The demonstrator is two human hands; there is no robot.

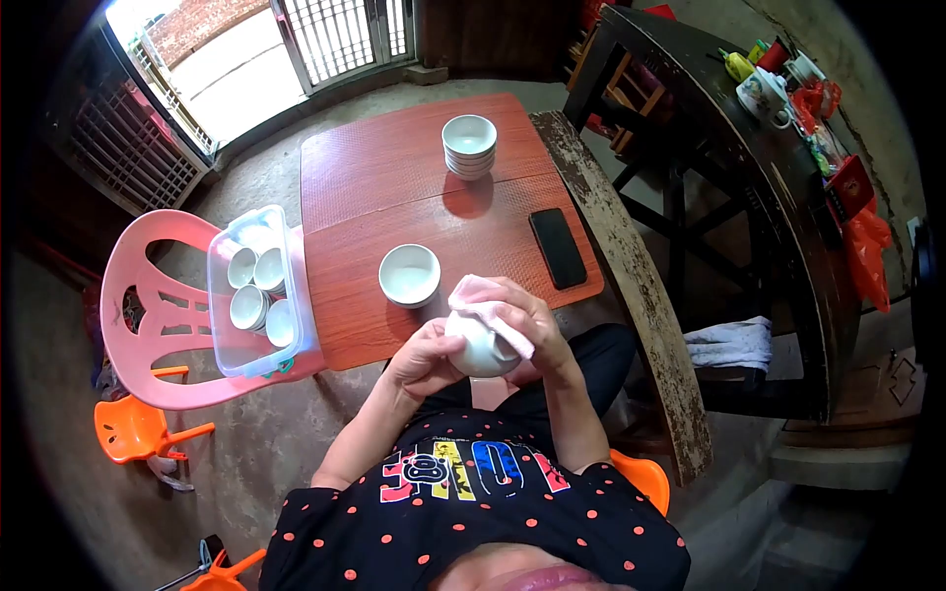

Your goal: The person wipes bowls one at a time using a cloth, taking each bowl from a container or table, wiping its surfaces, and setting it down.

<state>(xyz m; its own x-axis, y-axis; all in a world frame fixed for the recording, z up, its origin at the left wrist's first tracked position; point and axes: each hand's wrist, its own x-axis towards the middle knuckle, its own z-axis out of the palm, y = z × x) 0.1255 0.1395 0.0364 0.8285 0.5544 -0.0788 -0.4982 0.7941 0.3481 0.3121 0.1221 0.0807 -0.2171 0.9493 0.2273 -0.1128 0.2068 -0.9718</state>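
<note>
A white bowl (476, 351) is tipped on its side in front of my chest, just off the table's near edge. My left hand (428, 357) grips its rim from the left, thumb on the outside. Over the bowl's right side, my right hand (529, 320) presses a pale pink cloth (482, 293) against it. Another white bowl (410, 275) sits upright on the table just beyond my left hand. Farther back stands a stack of white bowls (469, 148).
The red-brown table (365, 187) also carries a black phone (558, 248). On a pink chair (148, 246) at the left, a clear plastic bin (219, 295) holds several white bowls. A worn wooden bench (631, 266) runs along the right, near a dark table (680, 59) with clutter.
</note>
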